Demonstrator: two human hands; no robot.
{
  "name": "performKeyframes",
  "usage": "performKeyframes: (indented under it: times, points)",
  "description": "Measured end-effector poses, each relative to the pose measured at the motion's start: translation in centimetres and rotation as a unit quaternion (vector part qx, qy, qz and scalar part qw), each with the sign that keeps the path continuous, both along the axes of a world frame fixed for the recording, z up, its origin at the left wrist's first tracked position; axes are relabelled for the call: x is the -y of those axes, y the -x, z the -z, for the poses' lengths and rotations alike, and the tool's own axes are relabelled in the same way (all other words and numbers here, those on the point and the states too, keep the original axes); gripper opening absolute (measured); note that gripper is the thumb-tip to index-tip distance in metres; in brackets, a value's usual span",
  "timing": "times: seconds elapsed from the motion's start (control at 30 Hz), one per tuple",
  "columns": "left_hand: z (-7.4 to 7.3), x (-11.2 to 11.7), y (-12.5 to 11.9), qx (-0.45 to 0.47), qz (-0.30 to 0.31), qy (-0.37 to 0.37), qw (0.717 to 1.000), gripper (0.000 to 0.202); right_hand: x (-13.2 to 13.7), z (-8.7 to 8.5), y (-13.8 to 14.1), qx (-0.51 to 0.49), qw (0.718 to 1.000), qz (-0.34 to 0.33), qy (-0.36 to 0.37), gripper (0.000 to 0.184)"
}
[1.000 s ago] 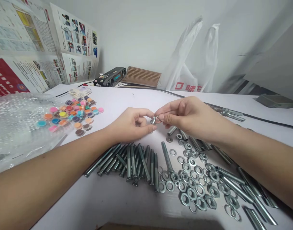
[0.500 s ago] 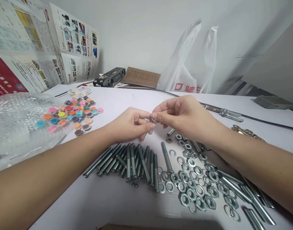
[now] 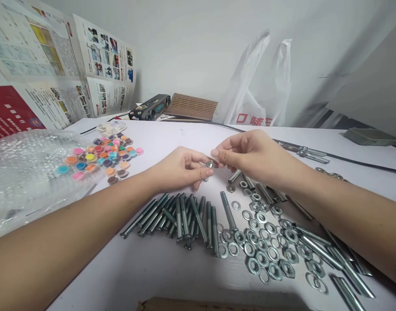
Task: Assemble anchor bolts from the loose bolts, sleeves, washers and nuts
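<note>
My left hand (image 3: 183, 169) is closed, thumb and fingers pinching a small silver bolt (image 3: 210, 164) whose round end points up with a ring-like part around it. The fingers cover most of its length. My right hand (image 3: 246, 151) is just beside that end, its thumb against the index finger; whether anything is between them is hidden. Below my hands lies a pile of dark steel bolts (image 3: 181, 216). One more bolt (image 3: 228, 211) lies apart, to the right of the pile. Washers (image 3: 236, 205) and hex nuts (image 3: 253, 265) are spread at the right.
Metal sleeves (image 3: 337, 263) lie under and beside my right forearm. Colourful small pots (image 3: 91, 157) and bubble wrap (image 3: 32, 172) are at the left. Behind stand a black device (image 3: 149, 107), a bamboo mat (image 3: 191, 106) and a white plastic bag (image 3: 250, 95). A cardboard edge (image 3: 185, 304) is in front.
My right fingertips have drawn slightly back to the right from the bolt's end, which now shows more plainly. My left hand still grips the bolt. The whole view has shifted a little.
</note>
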State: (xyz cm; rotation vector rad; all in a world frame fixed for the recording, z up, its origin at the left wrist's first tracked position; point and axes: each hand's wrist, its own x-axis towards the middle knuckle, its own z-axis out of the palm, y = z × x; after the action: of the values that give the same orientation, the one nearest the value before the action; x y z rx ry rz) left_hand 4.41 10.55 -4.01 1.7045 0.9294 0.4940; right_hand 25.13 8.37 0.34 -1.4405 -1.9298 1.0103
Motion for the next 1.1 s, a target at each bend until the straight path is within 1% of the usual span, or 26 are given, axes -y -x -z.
performKeyframes:
  times: [0.07, 0.13, 0.2, 0.27, 0.33, 0.4, 0.53, 0.6, 0.77, 0.9, 0.97, 1.1]
  points:
    - [0.1, 0.0, 0.0, 0.000, -0.009, 0.007, 1.000, 0.052, -0.3, -0.7, -0.7, 0.044, 0.998, -0.001, -0.034, 0.029]
    - [0.1, 0.0, 0.1, -0.006, -0.018, 0.011, 1.000, 0.052, -0.6, -1.6, -1.5, 0.127, 0.991, -0.038, -0.029, 0.030]
    - [0.1, 0.1, 0.1, -0.012, -0.025, 0.017, 0.999, 0.049, -0.7, -2.2, -2.2, 0.232, 0.969, -0.082, -0.011, 0.033]
    - [0.0, 0.1, 0.0, -0.016, -0.027, 0.017, 0.999, 0.046, -0.7, -2.4, -2.6, 0.331, 0.939, -0.094, -0.019, 0.037]
    - [-0.1, 0.1, -0.1, -0.019, -0.032, 0.014, 0.999, 0.044, -0.6, -2.4, -2.7, 0.390, 0.916, -0.089, -0.035, 0.037]
    - [-0.2, 0.1, -0.1, -0.026, -0.036, 0.014, 0.999, 0.043, -0.5, -2.1, -2.7, 0.420, 0.902, -0.091, -0.026, 0.037]
    - [-0.2, 0.0, -0.1, -0.028, -0.033, 0.012, 0.999, 0.043, -0.5, -1.6, -2.8, 0.450, 0.886, -0.112, 0.000, 0.038]
    - [-0.1, -0.1, 0.0, -0.027, -0.034, 0.010, 0.999, 0.044, -0.5, -1.4, -2.8, 0.454, 0.883, -0.120, 0.005, 0.036]
    - [0.1, -0.1, 0.0, -0.034, -0.044, 0.014, 0.998, 0.047, -0.8, -1.3, -2.5, 0.441, 0.890, -0.118, 0.010, 0.031]
    - [0.1, 0.1, -0.1, -0.034, -0.048, 0.005, 0.998, 0.047, -0.9, -1.8, -2.6, 0.406, 0.906, -0.121, 0.022, 0.036]
    - [0.1, 0.1, -0.1, -0.031, -0.046, 0.006, 0.998, 0.046, -0.8, -2.1, -2.8, 0.401, 0.908, -0.122, 0.021, 0.039]
    - [0.1, 0.0, -0.2, -0.026, -0.045, 0.007, 0.999, 0.043, -0.7, -2.2, -3.0, 0.394, 0.906, -0.152, 0.024, 0.039]
